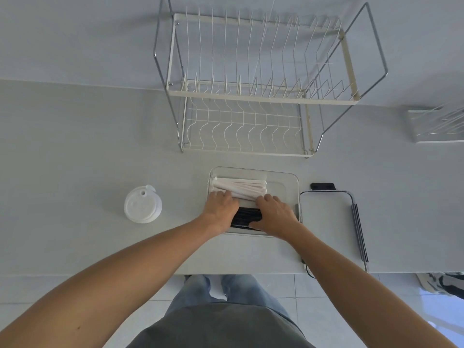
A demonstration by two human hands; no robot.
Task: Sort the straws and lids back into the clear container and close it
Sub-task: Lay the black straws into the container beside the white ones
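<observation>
The clear container (288,182) sits on the counter in front of me. White paper-wrapped straws (241,187) lie in its far half and black straws (247,218) in its near half. My left hand (221,209) and my right hand (275,213) are both inside the container, fingers curled down onto the near edge of the white straws, palms over the black ones. The container's clear cover (326,222) lies flat to the right, with two loose black straws (360,234) along its right edge. A stack of white cup lids (142,204) stands on the counter to the left.
A white wire dish rack (251,96) stands behind the container. A second rack (439,126) is at the far right. A small black clip (322,186) lies behind the cover. The counter's front edge runs just below the container, with tiled floor beneath.
</observation>
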